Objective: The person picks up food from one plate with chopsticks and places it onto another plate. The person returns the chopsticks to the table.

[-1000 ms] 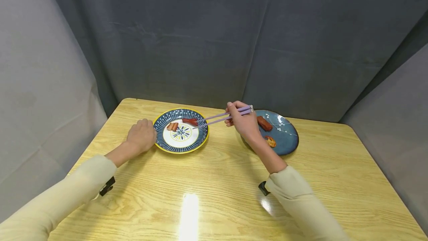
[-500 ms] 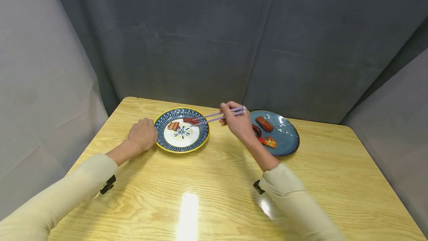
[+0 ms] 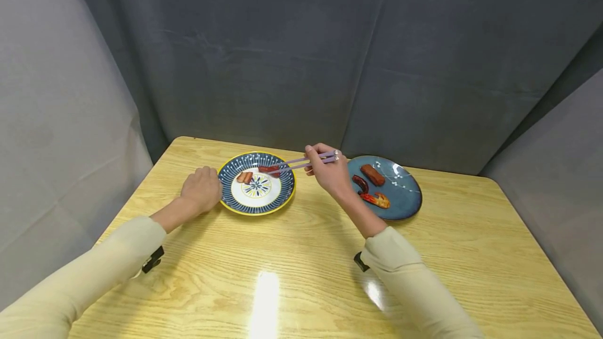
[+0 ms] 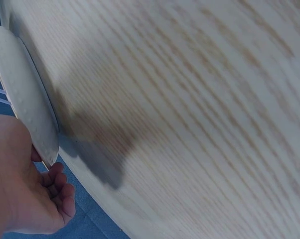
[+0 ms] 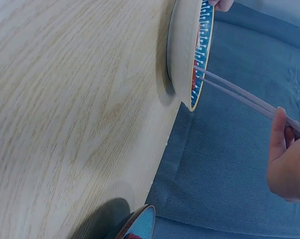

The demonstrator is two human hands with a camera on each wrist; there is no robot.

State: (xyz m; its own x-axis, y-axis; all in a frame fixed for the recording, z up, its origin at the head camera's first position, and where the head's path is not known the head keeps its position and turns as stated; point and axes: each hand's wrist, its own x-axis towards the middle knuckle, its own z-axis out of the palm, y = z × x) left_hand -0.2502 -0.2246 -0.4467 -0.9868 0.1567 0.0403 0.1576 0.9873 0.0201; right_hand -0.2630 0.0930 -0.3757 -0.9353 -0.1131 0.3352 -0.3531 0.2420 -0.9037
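Cream-sleeved left hand [image 3: 201,190]: we see it gripping the patterned plate's left rim, fingers curled at the edge.
Patterned plate [image 3: 280,199]: blue, white and yellow-rimmed, it sits on the wooden table [image 3: 306,250].
Streaky meat slice [image 3: 244,178]: lies left of the plate's centre, apart from the sticks.
Red piece [image 3: 263,169]: lies on the plate's far right, well away from the fingers, right at the chopstick tips; we cannot tell whether they pinch it.
Chopsticks [image 3: 297,167]: pale purple, they slant down leftward, one just above the other in our head view.
Right hand [image 3: 332,176]: raised between the plates, it holds both sticks near their upper ends.
Blue plate [image 3: 402,204]: we find a dark curved piece [image 3: 361,184], a brown block [image 3: 372,174] and a shrimp [image 3: 377,201] on it.
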